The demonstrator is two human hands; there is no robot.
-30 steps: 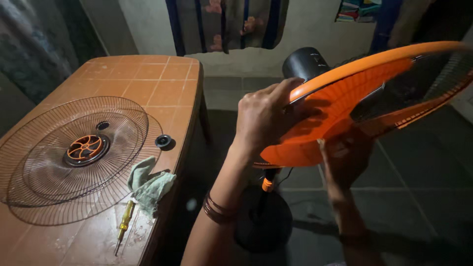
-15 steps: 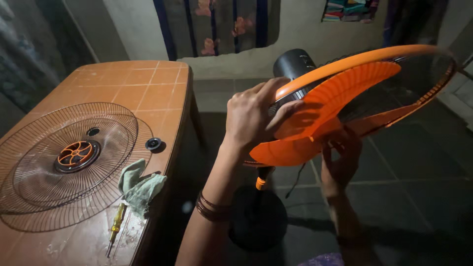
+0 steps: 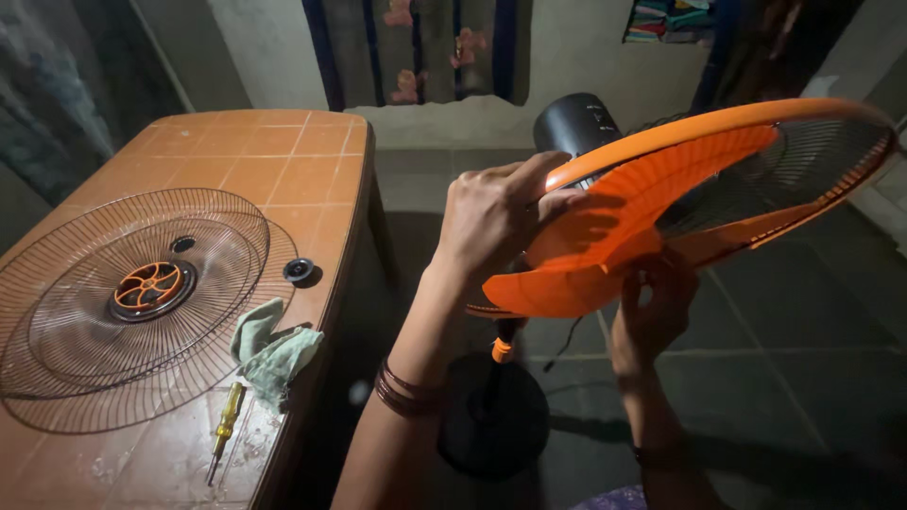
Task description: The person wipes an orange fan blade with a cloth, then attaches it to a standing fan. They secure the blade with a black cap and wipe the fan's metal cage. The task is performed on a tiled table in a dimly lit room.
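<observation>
While fan blade (image 3: 652, 203) is gripped at orange rim by left hand (image 3: 491, 222), fingers curled, right hand (image 3: 652, 312) is pressed beneath, fingers half spread; fan grille (image 3: 123, 302) laid near table (image 3: 283, 161) left edge.

Tiled orange table (image 3: 283, 161) beside dark floor (image 3: 803, 340).
Bearing wire fan guard (image 3: 132, 302), black cap (image 3: 299, 270), green rag (image 3: 272, 351), yellow screwdriver (image 3: 225, 430) near right edge.
</observation>
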